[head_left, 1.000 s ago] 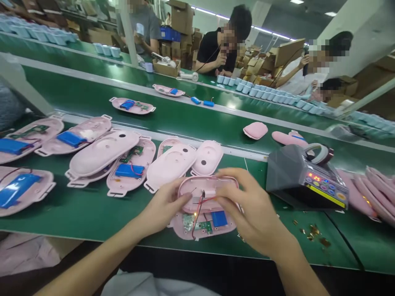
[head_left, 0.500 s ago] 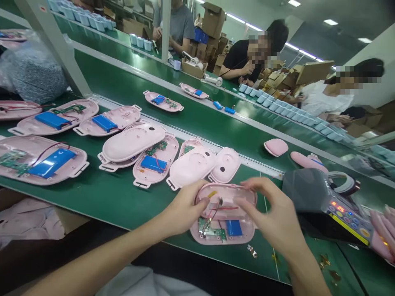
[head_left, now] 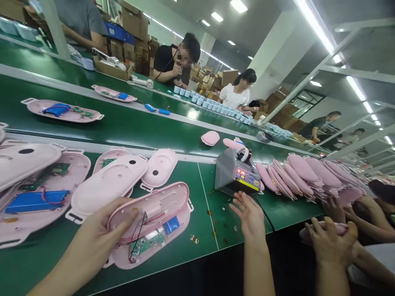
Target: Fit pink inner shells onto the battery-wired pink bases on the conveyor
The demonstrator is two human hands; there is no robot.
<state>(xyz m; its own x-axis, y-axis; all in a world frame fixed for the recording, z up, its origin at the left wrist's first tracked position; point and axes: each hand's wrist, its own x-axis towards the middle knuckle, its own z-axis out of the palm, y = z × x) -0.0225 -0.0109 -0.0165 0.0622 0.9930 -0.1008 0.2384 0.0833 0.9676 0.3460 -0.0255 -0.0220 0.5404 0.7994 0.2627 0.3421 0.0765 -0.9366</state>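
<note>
My left hand (head_left: pixel 95 234) is closed on the left end of a pink plastic cover (head_left: pixel 174 197), with the thumb on its inner face. The cover is tilted up over a matching pink shell (head_left: pixel 185 222), which rests on the green bench. In the shell are a green circuit board (head_left: pixel 151 243) and a blue battery pack (head_left: pixel 171 225). Thin red and black wires (head_left: pixel 138 234) run between cover and board. My right hand (head_left: pixel 249 216) is open and empty, fingers spread, just in front of a grey tape dispenser (head_left: pixel 226 170) with a lit red display.
Pink shells with blue batteries (head_left: pixel 37 201) and closed pink covers (head_left: pixel 108 181) lie to the left. Stacked pink cases (head_left: pixel 302 172) stand right of the dispenser. A co-worker's hand (head_left: pixel 333 242) holds a pink piece at right. Small scraps (head_left: pixel 194 239) lie on the bench.
My right hand has left the cover and moved right to the tape dispenser. My left hand still holds the cover. The view has swung to the right.
</note>
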